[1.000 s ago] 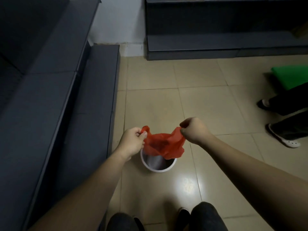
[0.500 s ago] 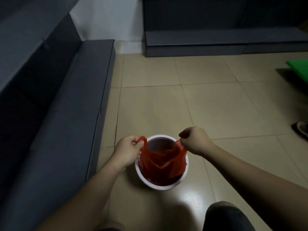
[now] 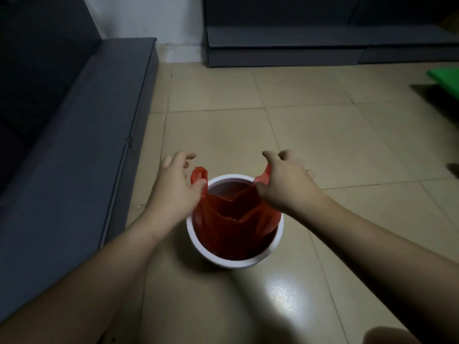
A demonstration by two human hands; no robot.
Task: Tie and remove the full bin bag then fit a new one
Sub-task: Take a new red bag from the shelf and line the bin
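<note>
A small round white bin [image 3: 223, 261] stands on the tiled floor below me. A red plastic bag [image 3: 231, 232] hangs down inside it, its body filling most of the bin. My left hand [image 3: 175, 188] pinches the bag's left handle just outside the bin's left rim, with the other fingers spread. My right hand [image 3: 285, 184] grips the right handle over the bin's far right rim. The bag's mouth is stretched open between the two hands. The bin's bottom is hidden by the bag.
A dark grey sofa [image 3: 74, 145] runs along the left, close to the bin. A dark low cabinet [image 3: 285, 53] stands against the far wall. A green object [image 3: 447, 79] lies at the right edge. My knee [image 3: 387, 336] shows at the bottom right.
The bag has gone down from above the bin into it. My hands have dropped to the rim and moved apart, spreading the bag's mouth. The view has closed in on the bin.
</note>
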